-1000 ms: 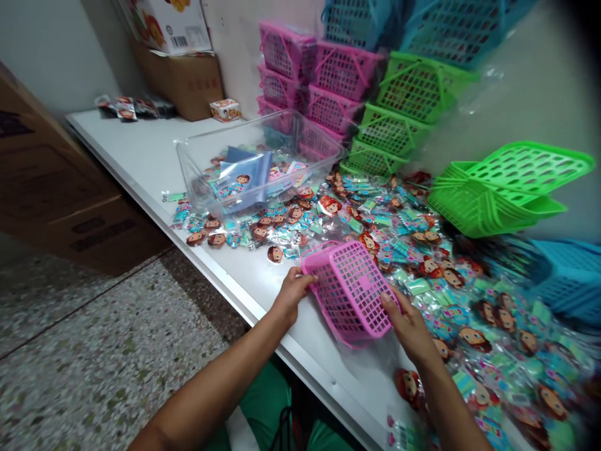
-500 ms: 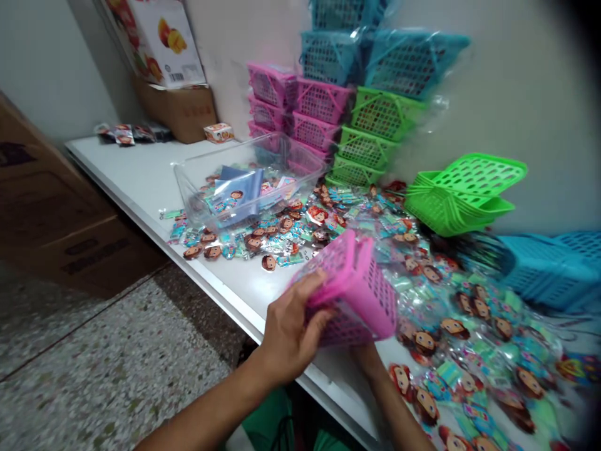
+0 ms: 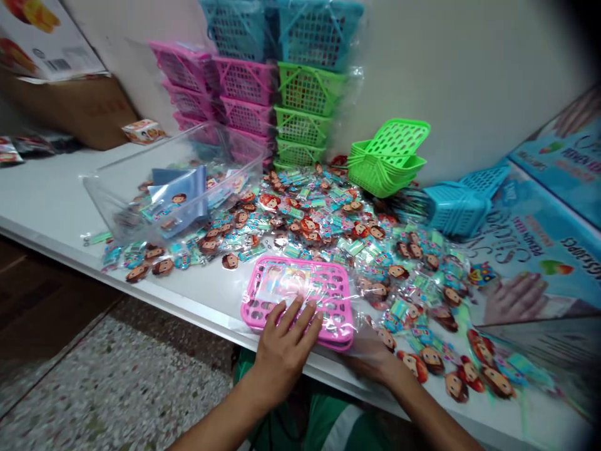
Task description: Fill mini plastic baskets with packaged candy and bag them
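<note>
A pink mesh basket [image 3: 300, 283] sits upright on the white table [image 3: 56, 188] near its front edge, with clear plastic film [image 3: 300, 285] lying over it. My left hand [image 3: 284, 347] rests on the basket's near rim with fingers spread flat. My right hand [image 3: 370, 358] lies at the basket's front right corner, partly under the clear film; its fingers are blurred. Several small packets with cartoon faces [image 3: 328, 225] cover the table behind and to the right of the basket.
A clear plastic tub [image 3: 117, 181] holding packets stands at the left. Against the wall are stacked pink [image 3: 244, 81], green [image 3: 305, 94] and blue baskets [image 3: 319, 31], a nested green pile [image 3: 389, 163] and blue baskets on their side [image 3: 455, 207]. A printed blue carton [image 3: 539, 250] lies at the right.
The pink basket was held tilted in both hands and turned over; now it stands on the table with my left hand flat on its rim. The view has swung right.
</note>
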Demonstrator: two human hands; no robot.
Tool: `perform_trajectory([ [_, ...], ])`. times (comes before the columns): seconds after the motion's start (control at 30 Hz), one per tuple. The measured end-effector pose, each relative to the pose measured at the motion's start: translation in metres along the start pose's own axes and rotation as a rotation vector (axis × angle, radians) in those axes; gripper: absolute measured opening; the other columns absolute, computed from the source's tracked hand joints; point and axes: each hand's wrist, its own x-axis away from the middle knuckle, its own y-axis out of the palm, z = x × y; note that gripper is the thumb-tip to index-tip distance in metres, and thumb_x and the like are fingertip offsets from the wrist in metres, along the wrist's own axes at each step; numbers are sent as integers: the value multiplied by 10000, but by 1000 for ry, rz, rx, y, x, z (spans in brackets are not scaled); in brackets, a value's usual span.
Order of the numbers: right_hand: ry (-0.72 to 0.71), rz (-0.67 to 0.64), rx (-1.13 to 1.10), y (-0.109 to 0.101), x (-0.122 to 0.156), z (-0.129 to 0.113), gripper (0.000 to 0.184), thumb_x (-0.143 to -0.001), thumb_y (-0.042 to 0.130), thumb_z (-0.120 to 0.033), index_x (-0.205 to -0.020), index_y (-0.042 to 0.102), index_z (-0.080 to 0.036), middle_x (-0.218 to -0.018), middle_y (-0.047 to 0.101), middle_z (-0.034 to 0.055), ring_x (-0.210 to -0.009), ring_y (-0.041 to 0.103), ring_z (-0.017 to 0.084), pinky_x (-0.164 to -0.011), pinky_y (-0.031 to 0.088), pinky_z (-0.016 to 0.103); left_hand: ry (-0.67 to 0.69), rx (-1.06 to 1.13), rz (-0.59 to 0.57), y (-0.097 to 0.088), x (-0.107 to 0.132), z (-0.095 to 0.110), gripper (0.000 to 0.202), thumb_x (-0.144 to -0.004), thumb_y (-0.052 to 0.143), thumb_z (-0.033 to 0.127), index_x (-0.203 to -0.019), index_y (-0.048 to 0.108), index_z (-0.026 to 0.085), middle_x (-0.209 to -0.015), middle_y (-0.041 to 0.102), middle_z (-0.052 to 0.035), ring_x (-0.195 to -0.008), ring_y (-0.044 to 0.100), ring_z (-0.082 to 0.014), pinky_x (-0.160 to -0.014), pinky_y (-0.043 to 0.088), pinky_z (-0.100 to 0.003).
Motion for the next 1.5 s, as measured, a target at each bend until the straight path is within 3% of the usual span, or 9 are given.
perform_trajectory([
  [0.17, 55, -354, 249, -76, 6, 31, 302, -851, 499, -338, -588, 611, -240, -514, 610, 11, -475, 572, 165, -474, 409, 285, -3, -19, -86, 6, 8, 12, 459, -854, 463, 152, -1313, 481, 167, -1388, 476, -88, -1317, 366, -307, -1075, 235, -478],
  [0.27, 147, -59, 217, -99, -25, 17, 277, -892, 418, -388, -988, 642, -256, -914, 704, 60, -803, 652, 233, -662, 480, 347, 11, 33, -174, -8, 5, 17, 544, -850, 501, 286, -1373, 399, 179, -1445, 383, -138, -1339, 322, -331, -1076, 216, -543],
  [0.37, -15, 18, 37, -76, -67, -22, 356, -925, 384, -333, -1223, 537, -211, -1143, 638, 88, -1035, 579, 239, -871, 446, 389, -80, 74, -39, -22, 2, 9, 558, -838, 525, 299, -1371, 387, 207, -1448, 381, -134, -1345, 318, -303, -1090, 188, -574],
  [0.5, -185, -163, 112, -10, -103, -65, 443, -935, 384, -343, -1318, 465, -136, -1300, 539, 134, -1160, 488, 277, -964, 374, 442, -654, 59, 315, -19, 1, -25, 486, -865, 490, 221, -1343, 417, 177, -1406, 438, -146, -1334, 341, -269, -1096, 222, -531],
  [0.6, -194, -281, 164, 22, -109, -70, 444, -944, 362, -361, -1317, 471, -145, -1298, 544, 124, -1141, 494, 280, -965, 360, 452, -975, 403, 319, -7, 2, -47, 398, -908, 425, 317, -1270, 516, 180, -1284, 566, -120, -1220, 486, -246, -1035, 359, -440],
  [0.77, -186, -302, 163, 30, -103, -64, 407, -943, 371, -362, -1264, 519, -159, -1247, 585, 101, -1135, 487, 265, -965, 336, 438, -1193, 863, 331, 5, 1, -53, 414, -877, 463, 413, -1212, 562, 192, -1025, 678, -67, -897, 627, -193, -786, 495, -310],
  [1.0, -95, -295, 111, 38, -108, -62, 332, -961, 343, -322, -1154, 584, -201, -1130, 653, 48, -1037, 542, 226, -921, 346, 405, -1213, 961, 102, -2, -8, -70, 297, -861, 432, 300, -1087, 582, 177, -935, 641, -47, -796, 588, -162, -715, 468, -283],
  [1.27, -152, -249, 165, 41, -106, -62, 328, -934, 405, -288, -1183, 585, -174, -1152, 648, 61, -1141, 472, 262, -1014, 268, 446, -864, 711, 80, -1, -11, -74, 445, -883, 372, 230, -1312, 482, 195, -1322, 512, -87, -1243, 437, -194, -1074, 291, -346],
  [1.5, -170, -251, 164, 42, -105, -61, 332, -931, 410, -280, -1196, 578, -170, -1153, 645, 72, -1067, 521, 242, -987, 297, 438, -1176, 834, 12, 2, -25, -96, 382, -828, 513, 329, -1193, 544, 220, -850, 660, -18, -751, 596, -172, -690, 442, -277],
])
